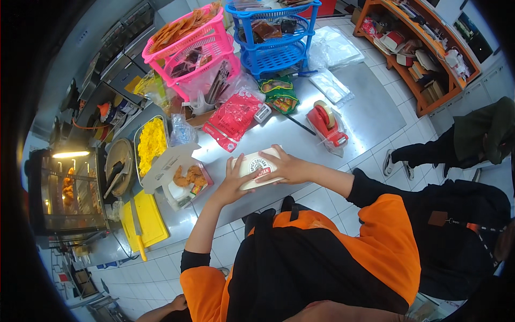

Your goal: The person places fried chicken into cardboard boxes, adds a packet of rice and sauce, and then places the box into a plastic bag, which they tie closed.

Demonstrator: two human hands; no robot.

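Between my two hands is a closed white takeaway box (pixel 252 163) with a round printed emblem on its lid, held at the near edge of the metal table. My left hand (pixel 232 184) grips its left end, fingers spread along the side. At the other end my right hand (pixel 285 165) has its fingers laid over the lid and side. Just left of my left hand stands an open takeaway box (pixel 185 199) with its lid folded back; pieces of fried chicken (pixel 189 176) and some small packets lie inside.
At left are a tray of yellow food (pixel 152 144), a yellow cutting board (pixel 155 220) with a knife (pixel 136 217) and a lit display cabinet (pixel 70 188). A red bag (pixel 233 119), tape dispenser (pixel 328 126), pink basket (pixel 201 67) and blue rack (pixel 273 53) stand beyond. People stand at right.
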